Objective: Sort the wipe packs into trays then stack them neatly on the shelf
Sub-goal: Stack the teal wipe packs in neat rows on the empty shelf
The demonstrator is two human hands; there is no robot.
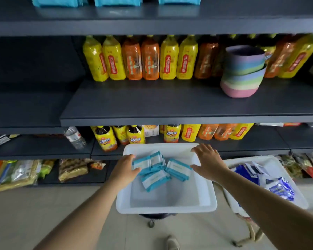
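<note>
Reaching with both hands into a white tray [166, 206] perched on what looks like a wheeled stool in front of a dark store shelf [188, 107]. Left hand [124, 170], at 9 o'clock of the tray, thumb and fingers closing on the leftmost of the teal wipe packs [156, 168]; grip looks like a light pinch on the pack's edge. Right hand [209, 162], at 2 o'clock, fingers spread and relaxed, hovering above the tray's far right corner and holding nothing. Hands well apart, the loose pile of teal packs lying between them in the far half of the tray.

At 3 o'clock, a second white tray [296, 199] carrying blue wipe packs [276, 184], so sorting by colour appears largely done. Matching teal packs [116, 0] visible on the top shelf at 12 o'clock; bottled tea [139, 58] and stacked pastel bowls [242, 73] on the middle shelf, its front half bare.

Judged step: gathering the teal packs for stacking. Best done by squaring several packs into one flat bundle, edges aligned, right hand steadying from the opposite side, then lifting level. Worth avoiding a one-corner pinch, since soft packs likely sag and slide. Also worth keeping pressure off the tray rim, as the stool beneath may roll.
</note>
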